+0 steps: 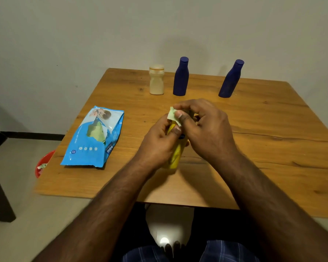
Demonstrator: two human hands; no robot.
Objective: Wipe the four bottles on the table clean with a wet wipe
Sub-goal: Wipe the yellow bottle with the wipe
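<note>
My left hand (pixel 159 142) grips a yellow bottle (pixel 175 156) at the middle of the wooden table (pixel 263 148), tilted with its top away from me. My right hand (pixel 204 125) pinches a pale green wet wipe (pixel 172 114) against the bottle's upper end. Most of the bottle's top is hidden by my fingers. At the table's far side stand a cream bottle (pixel 156 80) and two dark blue bottles, one (pixel 181 77) beside the cream one and another (pixel 230 80) further right.
A blue wet-wipe pack (pixel 97 137) lies on the table's left part with a wipe sticking out of its opening. A red bowl (pixel 44 163) sits on the floor beside the table's left edge. A wall rises just behind the table.
</note>
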